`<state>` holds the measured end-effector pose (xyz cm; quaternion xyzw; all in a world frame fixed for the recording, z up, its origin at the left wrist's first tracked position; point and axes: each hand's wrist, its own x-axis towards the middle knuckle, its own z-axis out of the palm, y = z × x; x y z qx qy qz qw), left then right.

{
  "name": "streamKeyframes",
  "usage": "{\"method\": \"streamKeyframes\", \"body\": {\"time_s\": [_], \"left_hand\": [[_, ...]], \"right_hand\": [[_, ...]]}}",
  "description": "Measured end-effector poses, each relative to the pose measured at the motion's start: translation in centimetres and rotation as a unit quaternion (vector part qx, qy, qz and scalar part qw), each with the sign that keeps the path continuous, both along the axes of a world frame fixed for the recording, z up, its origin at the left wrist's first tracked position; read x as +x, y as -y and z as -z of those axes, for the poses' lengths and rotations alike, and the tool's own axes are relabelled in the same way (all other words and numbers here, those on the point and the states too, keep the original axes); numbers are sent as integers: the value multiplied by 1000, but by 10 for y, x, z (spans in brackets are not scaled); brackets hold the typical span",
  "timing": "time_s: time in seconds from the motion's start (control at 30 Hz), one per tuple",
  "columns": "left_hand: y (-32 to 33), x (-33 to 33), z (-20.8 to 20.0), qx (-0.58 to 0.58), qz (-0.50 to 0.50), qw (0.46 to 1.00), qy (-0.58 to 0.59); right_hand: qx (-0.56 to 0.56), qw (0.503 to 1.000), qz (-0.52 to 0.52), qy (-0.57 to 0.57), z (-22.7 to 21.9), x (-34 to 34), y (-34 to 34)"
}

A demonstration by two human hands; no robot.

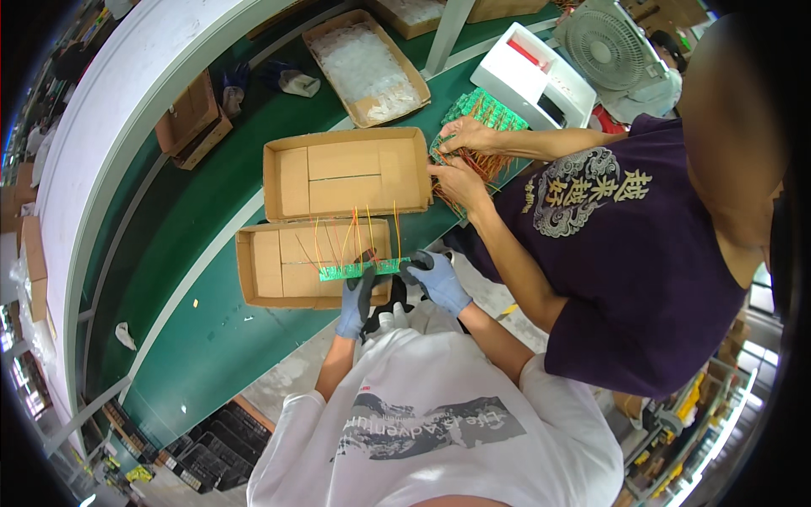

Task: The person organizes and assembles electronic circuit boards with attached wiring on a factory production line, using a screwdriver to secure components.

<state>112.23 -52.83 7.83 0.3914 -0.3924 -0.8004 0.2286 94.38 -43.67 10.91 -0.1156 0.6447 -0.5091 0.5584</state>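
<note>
A long green circuit board strip (342,271) with thin yellow, orange and red wires standing up from it is held over the near edge of a shallow cardboard box (258,266). My left hand (358,302), in a blue-grey glove with dark fingertips, grips the strip near its middle. At the strip's right end, my right hand (439,281), gloved alike, has its fingers closed on the board. Something small and dark red shows just above my left fingertips; I cannot make out what it is.
Beyond stands another shallow cardboard box (287,182). At my right a co-worker's bare hands (463,173) handle wired green boards (486,110). Farther back are a box of clear plastic bags (363,72), a white foam box (532,80) and a fan (604,51). A white curved frame (89,101) borders the left.
</note>
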Motion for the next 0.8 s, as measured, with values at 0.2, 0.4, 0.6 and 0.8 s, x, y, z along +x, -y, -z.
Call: {"method": "streamKeyframes", "body": {"time_s": [0.2, 0.4, 0.6, 0.8], "left_hand": [[-8, -13, 40, -516, 244, 748, 340], [-20, 1, 87, -439, 317, 701, 465], [11, 115, 82, -348, 248, 697, 576], [46, 208, 84, -362, 145, 648, 654]], "right_hand": [[-65, 991, 112, 31, 0, 0, 3], [-73, 992, 87, 48, -18, 9, 15], [-68, 992, 61, 88, -8, 6, 13], [-67, 986, 20, 151, -17, 15, 19]]}}
